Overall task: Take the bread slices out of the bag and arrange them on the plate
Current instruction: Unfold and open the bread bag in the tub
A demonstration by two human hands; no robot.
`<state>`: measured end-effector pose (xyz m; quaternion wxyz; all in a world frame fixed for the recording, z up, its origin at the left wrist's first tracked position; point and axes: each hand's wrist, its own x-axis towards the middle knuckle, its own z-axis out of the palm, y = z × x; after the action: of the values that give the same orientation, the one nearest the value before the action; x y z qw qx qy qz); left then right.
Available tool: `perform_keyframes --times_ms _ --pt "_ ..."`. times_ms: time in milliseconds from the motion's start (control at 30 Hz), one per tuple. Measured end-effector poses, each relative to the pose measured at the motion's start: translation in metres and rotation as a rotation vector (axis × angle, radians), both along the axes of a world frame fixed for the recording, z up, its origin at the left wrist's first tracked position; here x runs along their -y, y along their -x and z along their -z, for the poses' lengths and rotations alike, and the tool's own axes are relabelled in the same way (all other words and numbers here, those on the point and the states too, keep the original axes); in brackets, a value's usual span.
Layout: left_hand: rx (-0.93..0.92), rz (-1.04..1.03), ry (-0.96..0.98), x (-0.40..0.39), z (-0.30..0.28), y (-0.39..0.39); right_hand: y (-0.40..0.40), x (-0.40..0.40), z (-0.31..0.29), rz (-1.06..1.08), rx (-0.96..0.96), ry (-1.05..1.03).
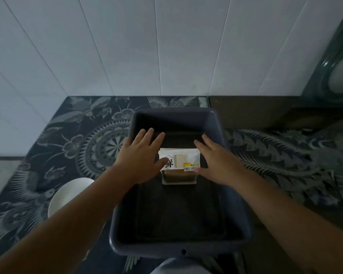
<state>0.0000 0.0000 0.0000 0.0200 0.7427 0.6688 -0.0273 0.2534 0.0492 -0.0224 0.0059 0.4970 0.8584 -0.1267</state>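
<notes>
A white bread bag (181, 162) with black lettering and a yellow price sticker stands inside a dark grey plastic bin (234, 194); brown bread shows through its lower part. My left hand (141, 157) hovers at the bag's left side, fingers spread, thumb touching the bag's printed face. On the bag's right side is my right hand (216, 161), also spread, its thumb by the sticker. Neither hand has closed on the bag. A white plate (68, 194) lies left of the bin, partly hidden by my left forearm.
The bin sits on a dark counter cloth (77, 135) with a pale floral and bird pattern. A white tiled wall (147, 46) rises behind. At the far right is a dark glass basin (336, 76). The counter's left edge drops off near the plate.
</notes>
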Motion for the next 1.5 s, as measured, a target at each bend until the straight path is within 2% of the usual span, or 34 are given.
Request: perform_keyframes --times_ms 167,333,533,700,1067,1333,1500 --pt "0.058 -0.012 0.081 -0.023 0.026 0.002 0.003 -0.022 0.022 0.086 -0.06 0.027" --pt "0.129 -0.043 0.176 -0.039 0.046 -0.004 0.008 -0.039 0.032 0.056 -0.104 -0.048" --pt "0.365 -0.103 0.13 -0.046 0.054 0.0 0.003 -0.045 0.039 -0.004 -0.166 -0.07" --pt "0.477 -0.051 0.063 -0.036 0.053 -0.002 -0.002 -0.036 0.038 -0.039 -0.216 -0.086" --pt "0.589 0.044 -0.108 0.023 0.048 -0.008 -0.019 0.02 0.031 -0.08 -0.348 -0.159" --pt "0.629 0.027 -0.1 0.063 0.055 -0.011 -0.026 0.062 0.04 -0.056 -0.401 -0.113" --pt "0.627 -0.019 -0.014 0.077 0.061 -0.012 -0.024 0.075 0.046 -0.047 -0.411 -0.058"
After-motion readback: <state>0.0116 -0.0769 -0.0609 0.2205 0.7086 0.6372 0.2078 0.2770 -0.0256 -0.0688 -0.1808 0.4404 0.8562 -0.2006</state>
